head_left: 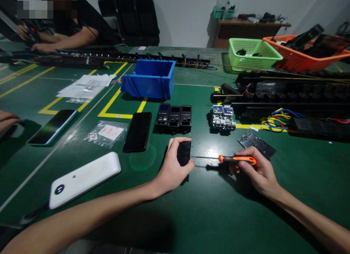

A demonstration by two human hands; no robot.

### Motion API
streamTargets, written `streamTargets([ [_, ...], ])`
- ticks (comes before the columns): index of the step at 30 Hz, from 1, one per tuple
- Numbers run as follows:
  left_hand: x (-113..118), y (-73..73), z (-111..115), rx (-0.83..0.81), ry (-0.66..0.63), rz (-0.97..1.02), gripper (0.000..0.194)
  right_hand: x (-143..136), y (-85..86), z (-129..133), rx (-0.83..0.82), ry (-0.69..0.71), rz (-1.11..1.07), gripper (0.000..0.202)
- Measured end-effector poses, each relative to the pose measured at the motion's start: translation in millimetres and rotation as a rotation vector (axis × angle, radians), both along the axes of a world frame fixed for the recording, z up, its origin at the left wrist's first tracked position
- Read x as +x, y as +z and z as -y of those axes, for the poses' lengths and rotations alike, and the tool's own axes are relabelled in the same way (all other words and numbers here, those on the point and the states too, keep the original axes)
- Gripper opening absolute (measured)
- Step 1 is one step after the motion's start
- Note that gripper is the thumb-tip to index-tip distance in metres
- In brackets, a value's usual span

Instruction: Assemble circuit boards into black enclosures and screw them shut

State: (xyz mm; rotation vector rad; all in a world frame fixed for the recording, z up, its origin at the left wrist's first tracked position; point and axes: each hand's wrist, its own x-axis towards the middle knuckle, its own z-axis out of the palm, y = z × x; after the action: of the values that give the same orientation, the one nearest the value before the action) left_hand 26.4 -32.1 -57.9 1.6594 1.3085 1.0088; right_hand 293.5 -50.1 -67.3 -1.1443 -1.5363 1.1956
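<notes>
My left hand grips a black plastic case low over the green table. My right hand is closed round the orange and black handle of a screwdriver. Its thin shaft points left, and the tip meets the right edge of the case. Behind my left hand stand black modules side by side. Small circuit boards with displays sit to their right. A flat black cover lies just behind my right hand.
A black phone, a plastic bag and a white device lie left. Beyond are a blue bin, a green basket and an orange basket. Black rails with wires fill the right. A person sits across the table.
</notes>
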Motion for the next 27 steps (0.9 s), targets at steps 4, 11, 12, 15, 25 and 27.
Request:
streamTargets([
  [4, -0.1, -0.2, 0.0, -0.003, -0.002, -0.011, 0.048, -1.1, 1.0, -1.1, -0.017, 0.015, 0.005, 0.013],
  [11, -0.2, -1.3, 0.3, 0.012, 0.013, 0.009, 0.048, 1.3, -1.1, -0.9, -0.021, 0.037, -0.020, 0.018],
  [12, -0.2, -1.1, 0.4, 0.011, 0.012, 0.014, 0.047, 1.6, -1.8, -0.6, -0.019, 0.040, -0.039, 0.020],
  [15, -0.1, -0.2, 0.6, 0.012, 0.008, 0.012, 0.047, 2.1, -3.0, 0.6, -0.018, 0.036, -0.068, 0.018],
  [25, 0.2, 0.7, 0.3, -0.001, -0.004, 0.001, 0.046, -1.4, 0.9, 1.1, 0.000, 0.041, -0.033, 0.012],
  [27, 0.1, 0.7, 0.4, -0.002, -0.002, 0.003, 0.047, -1.4, 1.3, 0.6, 0.008, 0.043, -0.016, 0.011],
])
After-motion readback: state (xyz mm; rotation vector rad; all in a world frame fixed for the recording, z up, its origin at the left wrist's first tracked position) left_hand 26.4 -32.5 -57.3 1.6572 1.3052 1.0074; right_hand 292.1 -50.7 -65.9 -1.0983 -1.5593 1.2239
